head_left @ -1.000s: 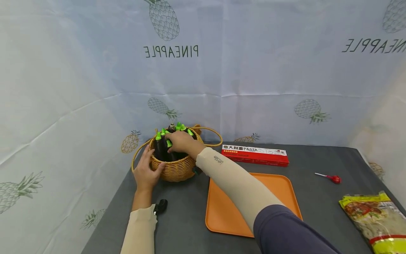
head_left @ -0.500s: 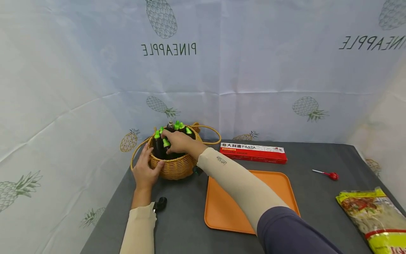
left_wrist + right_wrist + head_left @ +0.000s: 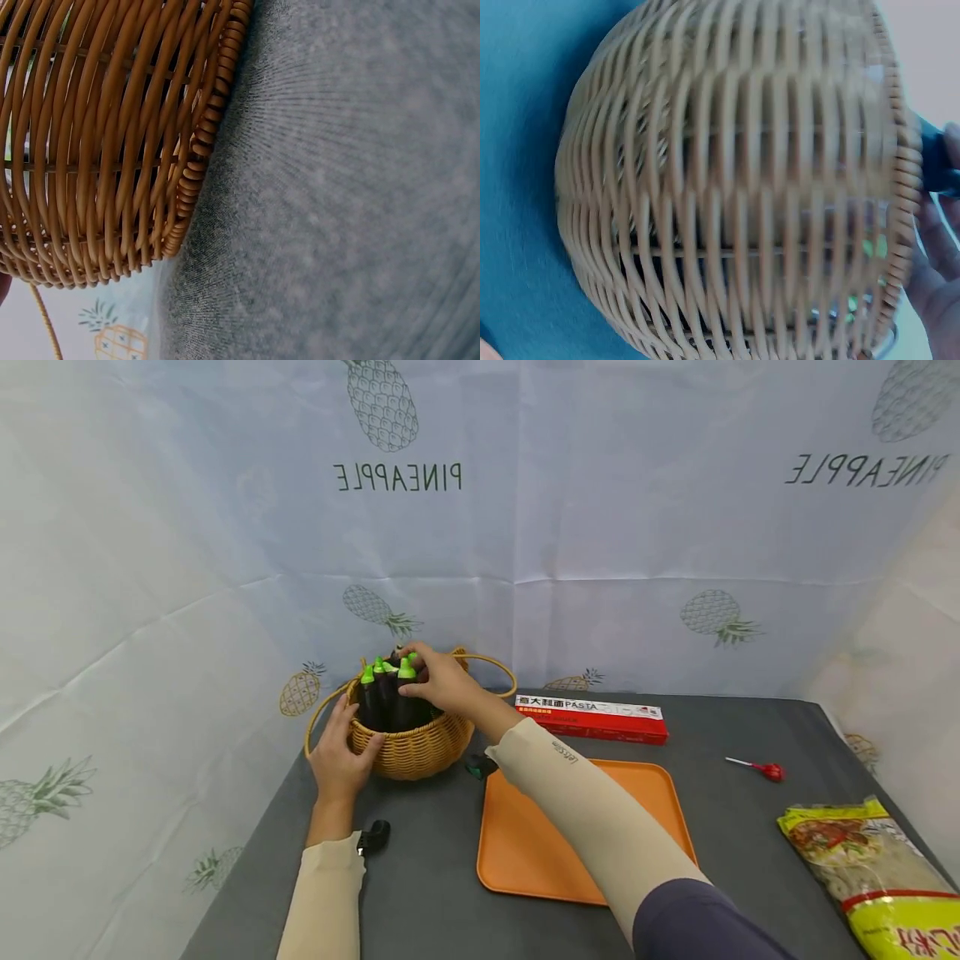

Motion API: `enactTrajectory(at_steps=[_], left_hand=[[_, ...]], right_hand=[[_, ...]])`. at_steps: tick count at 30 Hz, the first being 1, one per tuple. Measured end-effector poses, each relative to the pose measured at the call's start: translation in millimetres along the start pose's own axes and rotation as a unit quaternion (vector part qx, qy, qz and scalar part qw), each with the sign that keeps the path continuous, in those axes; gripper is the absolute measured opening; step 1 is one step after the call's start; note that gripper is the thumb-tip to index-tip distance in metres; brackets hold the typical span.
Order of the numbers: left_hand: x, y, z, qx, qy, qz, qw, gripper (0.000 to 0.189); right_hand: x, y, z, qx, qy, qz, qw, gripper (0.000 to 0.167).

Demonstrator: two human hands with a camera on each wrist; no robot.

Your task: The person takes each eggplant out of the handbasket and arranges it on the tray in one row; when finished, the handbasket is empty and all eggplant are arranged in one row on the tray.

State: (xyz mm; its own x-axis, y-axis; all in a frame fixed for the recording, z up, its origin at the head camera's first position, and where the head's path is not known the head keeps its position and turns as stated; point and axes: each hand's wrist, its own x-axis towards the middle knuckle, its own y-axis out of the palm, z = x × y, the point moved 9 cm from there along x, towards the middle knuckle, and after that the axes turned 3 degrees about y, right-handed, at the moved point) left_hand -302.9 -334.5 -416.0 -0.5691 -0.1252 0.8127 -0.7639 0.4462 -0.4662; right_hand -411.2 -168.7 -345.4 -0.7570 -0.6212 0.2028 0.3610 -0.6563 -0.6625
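The wicker basket (image 3: 416, 756) stands at the back left of the table, holding several dark eggplants (image 3: 372, 706) with bright green stems. My left hand (image 3: 339, 766) grips its left side, thumb against the front and fingers along the rim. Above the basket's mouth, my right hand (image 3: 448, 683) pinches an eggplant near its green top. In the right wrist view that dark eggplant (image 3: 932, 159) shows between the fingers, just beyond the rim. The basket's weave fills much of the left wrist view, where the left hand is almost wholly out of sight.
An orange tray (image 3: 517, 852) lies under the right forearm. Behind it sits a red pasta box (image 3: 592, 720). Farther right are a red lollipop (image 3: 770, 772) and a yellow noodle bag (image 3: 873, 877). Rope handles (image 3: 504, 670) stick out from the basket. A printed cloth hangs behind.
My right hand has risen out of the basket and shifted slightly right, bringing the pinched eggplant up. The left hand keeps its hold on the basket. The head view has shifted slightly.
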Motion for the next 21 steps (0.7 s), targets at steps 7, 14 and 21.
enactTrajectory(at_steps=[7, 14, 21], left_hand=[[0.7, -2.1, 3.8, 0.003, -0.003, -0.004, 1.0, 0.09], [0.0, -2.6, 4.7, -0.001, -0.003, -0.006, 1.0, 0.09], [1.9, 0.0, 2.4, -0.003, 0.001, -0.005, 1.0, 0.089]], right_hand=[[-23.1, -39.8, -7.2, 0.191, 0.001, -0.102, 0.9762, 0.052], [-43.4, -66.7, -4.4, 0.296, -0.015, -0.162, 0.9412, 0.051], [-70.6, -92.9, -5.4, 0.3, -0.043, -0.216, 0.9282, 0.049]])
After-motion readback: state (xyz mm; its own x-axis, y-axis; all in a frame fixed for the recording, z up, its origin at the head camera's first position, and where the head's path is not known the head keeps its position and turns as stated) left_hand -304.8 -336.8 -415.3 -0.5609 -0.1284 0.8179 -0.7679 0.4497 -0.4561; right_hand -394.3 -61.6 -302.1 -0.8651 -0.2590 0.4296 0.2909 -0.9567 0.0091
